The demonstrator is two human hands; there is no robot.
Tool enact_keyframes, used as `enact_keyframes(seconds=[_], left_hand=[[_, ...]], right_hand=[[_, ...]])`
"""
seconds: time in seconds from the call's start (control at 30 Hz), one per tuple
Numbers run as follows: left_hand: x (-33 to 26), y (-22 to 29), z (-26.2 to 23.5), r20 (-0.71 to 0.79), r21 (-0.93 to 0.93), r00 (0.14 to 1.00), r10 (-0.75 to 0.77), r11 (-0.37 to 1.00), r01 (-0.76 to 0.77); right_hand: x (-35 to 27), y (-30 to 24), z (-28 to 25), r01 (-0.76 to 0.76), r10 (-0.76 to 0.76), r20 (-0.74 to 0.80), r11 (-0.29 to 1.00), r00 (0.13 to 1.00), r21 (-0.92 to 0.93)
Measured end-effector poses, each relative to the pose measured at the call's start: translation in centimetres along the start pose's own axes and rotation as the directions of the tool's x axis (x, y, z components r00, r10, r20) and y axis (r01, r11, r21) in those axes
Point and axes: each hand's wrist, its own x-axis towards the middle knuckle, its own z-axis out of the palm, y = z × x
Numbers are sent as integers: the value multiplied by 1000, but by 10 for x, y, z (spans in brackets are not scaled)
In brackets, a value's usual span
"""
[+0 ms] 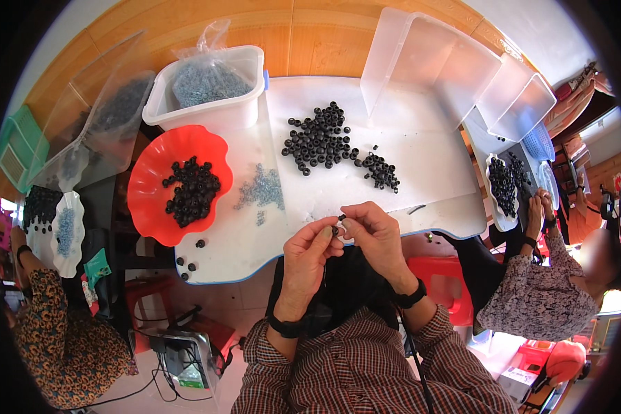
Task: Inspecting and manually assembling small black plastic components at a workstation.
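Just over the table's near edge, my left hand pinches a small round black plastic part between thumb and fingertips. Close against it, the fingertips of my right hand are closed on another tiny black piece. Whether the two pieces touch is hard to make out. Beyond my hands lies a loose pile of round black parts, with a smaller cluster of little black pieces to its right. Small clear bluish bits are scattered left of the pile.
A red scalloped bowl holds more black parts. Behind it stands a white tub with a bag of clear bits. A translucent bin lies tipped at the back right. Co-workers sit on both sides.
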Motion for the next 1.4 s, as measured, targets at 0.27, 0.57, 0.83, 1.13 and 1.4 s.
enact_keyframes(seconds=[0.27, 0.57, 0.83, 1.13, 1.4], left_hand=[[-2, 3, 3, 24, -84, 1000, -17, 996, 19], [-3, 8, 4, 17, -182, 1000, -23, 983, 26], [-4, 5, 4, 14, -166, 999, 32, 986, -29], [-5, 4, 6, -12, -111, 998, 63, 992, -64], [-7, 5, 12, -91, -17, 993, 80, 996, -82]], right_hand=[[-1, 3, -9, -154, 141, 105, 980, 984, 125], [-4, 1, 0, 18, -28, 57, 987, 998, 161], [-6, 3, 5, 43, -56, 46, 969, 997, 245], [-7, 2, 7, 72, -84, 38, 968, 996, 239], [-7, 10, 4, 151, -154, 27, 985, 988, 88]])
